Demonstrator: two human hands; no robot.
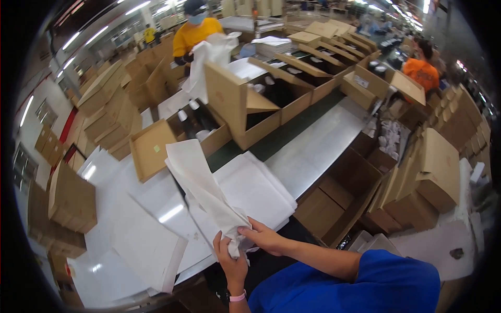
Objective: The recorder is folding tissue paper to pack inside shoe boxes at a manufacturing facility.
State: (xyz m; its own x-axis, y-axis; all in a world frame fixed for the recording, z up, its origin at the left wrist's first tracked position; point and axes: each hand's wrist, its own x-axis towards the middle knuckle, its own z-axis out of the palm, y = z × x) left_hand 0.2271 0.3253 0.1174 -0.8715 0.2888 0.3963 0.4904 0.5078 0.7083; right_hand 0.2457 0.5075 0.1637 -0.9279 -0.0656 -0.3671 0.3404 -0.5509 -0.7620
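Observation:
Both of my hands grip the near end of a long, folded sheet of white tissue paper (201, 177). My left hand (232, 265) is closed around its crumpled bottom end, from below. The fingers of my right hand (263, 237) pinch the same bunched part from the right side. Beyond my hands, the sheet's far end stands up over a stack of white paper sheets (261, 182) on the table. Behind it, an open cardboard shoebox (216, 141) holds dark items with white paper pieces on them, its lid (154, 148) leaning out to the left.
A white board (143, 240) lies on the shiny table at left. Several open boxes line the belt, one with its lid raised (224, 99). A metal surface (313, 148) runs to the right, beside a large open carton (334, 198). Co-workers stand across (209, 26) and at far right (420, 73).

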